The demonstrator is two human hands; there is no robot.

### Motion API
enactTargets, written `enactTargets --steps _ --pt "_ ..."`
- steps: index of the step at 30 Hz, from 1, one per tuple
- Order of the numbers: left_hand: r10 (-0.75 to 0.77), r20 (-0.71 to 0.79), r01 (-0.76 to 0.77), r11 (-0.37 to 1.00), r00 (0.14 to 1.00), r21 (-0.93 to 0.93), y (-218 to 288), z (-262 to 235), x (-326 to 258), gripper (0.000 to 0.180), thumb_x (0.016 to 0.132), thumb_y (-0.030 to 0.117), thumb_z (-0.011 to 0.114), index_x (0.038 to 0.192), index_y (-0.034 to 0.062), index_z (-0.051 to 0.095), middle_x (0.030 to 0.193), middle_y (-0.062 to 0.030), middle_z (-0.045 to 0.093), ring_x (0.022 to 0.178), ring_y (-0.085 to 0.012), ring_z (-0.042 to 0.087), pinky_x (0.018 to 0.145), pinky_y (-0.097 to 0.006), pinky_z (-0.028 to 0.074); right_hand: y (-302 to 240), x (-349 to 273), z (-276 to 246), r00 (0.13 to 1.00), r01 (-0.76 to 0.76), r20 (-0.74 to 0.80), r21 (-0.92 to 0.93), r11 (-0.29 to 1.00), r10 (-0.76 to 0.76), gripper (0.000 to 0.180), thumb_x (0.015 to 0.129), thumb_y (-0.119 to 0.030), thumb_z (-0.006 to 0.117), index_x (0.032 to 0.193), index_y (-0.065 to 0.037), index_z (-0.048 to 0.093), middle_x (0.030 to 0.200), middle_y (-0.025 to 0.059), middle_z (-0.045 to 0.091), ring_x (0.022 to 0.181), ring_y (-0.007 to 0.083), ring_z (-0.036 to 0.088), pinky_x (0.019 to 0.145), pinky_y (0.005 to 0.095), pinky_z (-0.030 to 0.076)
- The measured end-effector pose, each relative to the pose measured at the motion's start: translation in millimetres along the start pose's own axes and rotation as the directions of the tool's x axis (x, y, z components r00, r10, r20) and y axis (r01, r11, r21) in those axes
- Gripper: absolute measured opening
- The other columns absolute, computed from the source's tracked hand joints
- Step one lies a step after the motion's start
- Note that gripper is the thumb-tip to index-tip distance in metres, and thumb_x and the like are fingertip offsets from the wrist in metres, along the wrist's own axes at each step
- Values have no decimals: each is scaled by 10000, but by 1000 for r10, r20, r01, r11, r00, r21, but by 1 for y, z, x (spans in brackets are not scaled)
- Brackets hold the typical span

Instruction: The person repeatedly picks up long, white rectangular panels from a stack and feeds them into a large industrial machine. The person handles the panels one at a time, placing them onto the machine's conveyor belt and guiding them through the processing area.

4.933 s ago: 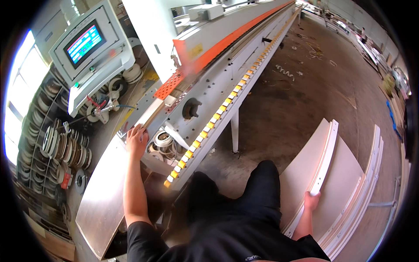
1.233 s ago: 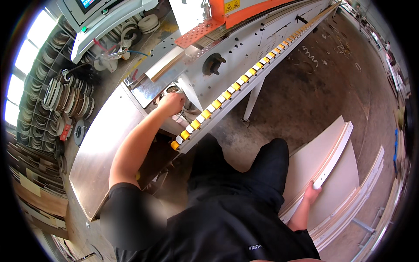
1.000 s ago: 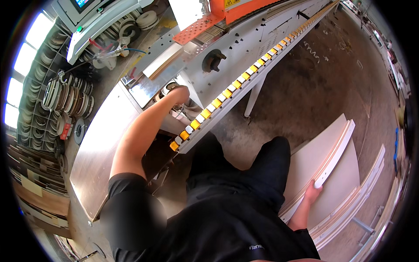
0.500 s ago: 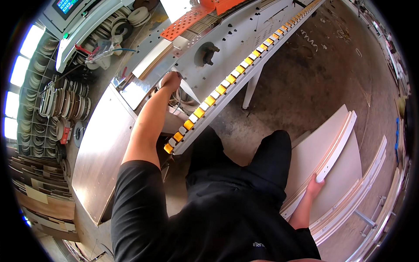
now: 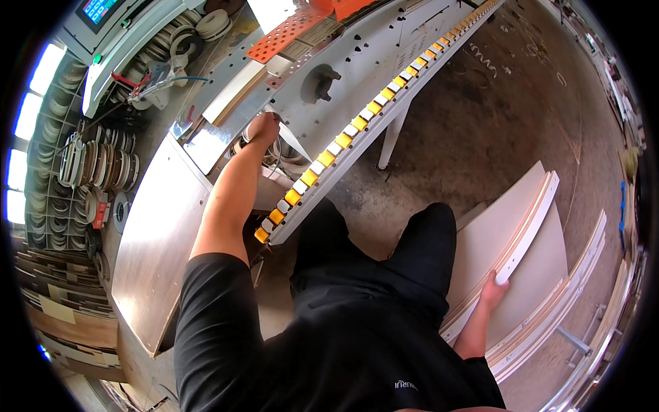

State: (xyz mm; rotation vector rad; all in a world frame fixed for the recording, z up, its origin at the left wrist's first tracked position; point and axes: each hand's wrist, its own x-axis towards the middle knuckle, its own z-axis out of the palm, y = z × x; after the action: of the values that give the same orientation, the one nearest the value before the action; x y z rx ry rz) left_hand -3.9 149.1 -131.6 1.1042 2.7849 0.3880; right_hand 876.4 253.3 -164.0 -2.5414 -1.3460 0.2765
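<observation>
My left hand (image 5: 262, 128) reaches forward into the grey edge-banding machine (image 5: 357, 62), fingers closed around a white strip of edge banding (image 5: 292, 141) next to a black knob (image 5: 318, 74). A row of yellow and white rollers (image 5: 322, 159) runs along the machine's near edge, just right of my forearm. My right hand (image 5: 494, 290) hangs low at my side and grips the edge of a white curved panel (image 5: 511, 226) standing upright on the floor.
Several more white panels (image 5: 570, 275) lean behind the held one at right. A flat metal table (image 5: 154, 240) lies left of my arm. Racks of coiled banding rolls (image 5: 89, 161) fill the left wall. An orange perforated guard (image 5: 288, 31) and a control screen (image 5: 99, 10) sit above.
My left hand moved from the flat table into the machine's infeed and closed on the white strip. My right hand stayed on the panel. My head has leaned further forward.
</observation>
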Motion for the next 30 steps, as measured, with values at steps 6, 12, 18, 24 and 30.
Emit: enactTargets --steps 6,12,18,24,30 --pt "4 4 -4 1000 1000 -11 0 1 -1 266 964 263 666 1132 198 862 1140 -163 817 1103 -417 761 950 -533 600 1 1 0 1000 -6 20 21 1000 6 857 967 -622 696 1588 -57 526 1504 218 686 1352 432 672 1127 541 532" --pt "31 6 -31 999 1000 35 1 1 1 280 986 240 628 1124 221 871 1146 -151 821 1097 -417 766 942 -530 608 13 11 6 1000 9 -4 26 1000 -9 846 960 -612 712 1571 -51 545 1488 221 696 1345 433 677 1121 540 536" --pt "-31 32 26 988 999 155 -21 6 7 287 987 246 640 1122 138 869 1148 -175 825 1109 -428 773 936 -536 616 -1 6 6 1000 17 7 37 999 -17 832 957 -597 728 1555 -46 555 1471 225 703 1334 440 680 1116 546 538" --pt "-86 45 83 995 995 58 -4 4 5 326 990 272 631 1129 63 840 1203 -216 807 1172 -430 757 1002 -535 595 13 6 5 999 22 -36 38 999 -21 816 958 -591 729 1548 -53 559 1460 220 709 1328 439 682 1112 553 538" --pt "-61 82 59 998 995 28 -17 17 18 354 999 333 636 1186 121 850 1243 -187 809 1154 -433 766 962 -543 605 10 3 5 1000 4 -29 40 999 -3 811 960 -592 725 1552 -64 554 1455 213 715 1321 434 687 1106 550 541"
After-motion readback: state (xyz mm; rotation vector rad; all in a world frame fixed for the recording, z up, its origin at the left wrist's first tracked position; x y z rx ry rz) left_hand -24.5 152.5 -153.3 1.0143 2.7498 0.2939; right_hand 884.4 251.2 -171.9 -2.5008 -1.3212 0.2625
